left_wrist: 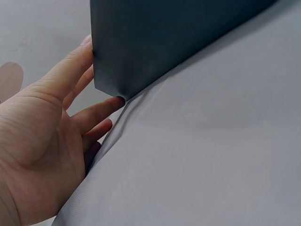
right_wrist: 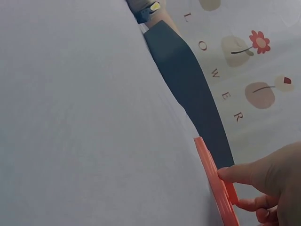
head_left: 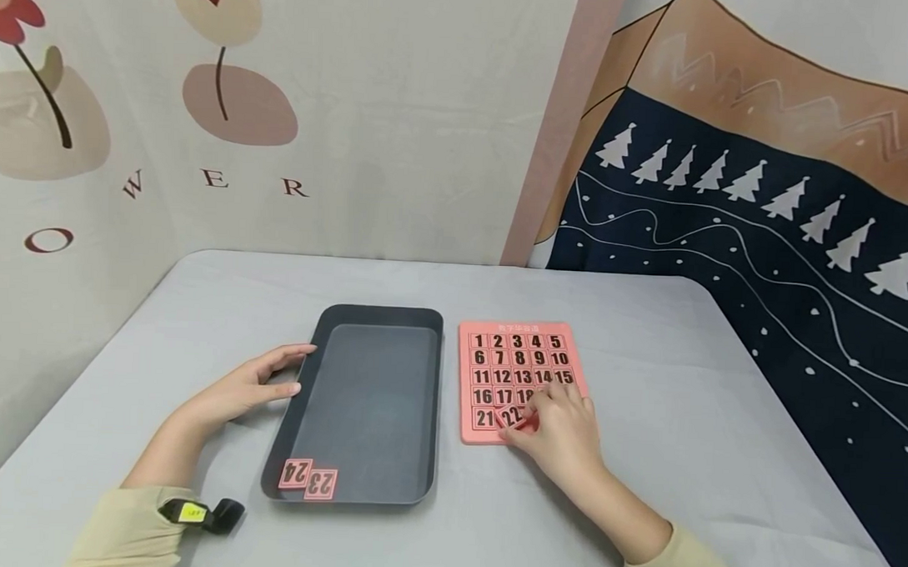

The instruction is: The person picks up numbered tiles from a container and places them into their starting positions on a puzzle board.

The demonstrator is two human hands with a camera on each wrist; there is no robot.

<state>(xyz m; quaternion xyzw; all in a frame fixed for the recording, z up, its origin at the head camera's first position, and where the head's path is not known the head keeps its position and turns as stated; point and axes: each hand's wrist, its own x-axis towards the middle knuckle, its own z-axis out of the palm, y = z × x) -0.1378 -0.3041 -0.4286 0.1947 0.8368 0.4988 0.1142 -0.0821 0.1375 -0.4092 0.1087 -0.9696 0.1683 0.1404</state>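
My right hand (head_left: 565,429) pinches the pink number tile 22 (head_left: 511,416) between thumb and fingers. The tile is tilted in the bottom row of a pink number board (head_left: 466,380), beside tile 21 (head_left: 484,418). In the right wrist view the board (right_wrist: 211,179) shows edge-on, with the raised tile (right_wrist: 231,192) at the fingertips. My left hand (head_left: 243,385), fingers extended, touches the left rim of a dark grey tray (head_left: 367,397). Tiles 24 (head_left: 295,473) and 23 (head_left: 321,484) lie upside down in the tray's near-left corner. My fingers hide part of the board's lower right.
Tray and board stand side by side on a white-covered table (head_left: 660,391), a narrow gap between them. A printed cloth (head_left: 399,148) hangs behind, and a dark cloth with trees (head_left: 800,270) hangs at the right. A black wrist device (head_left: 201,514) sits on the left sleeve.
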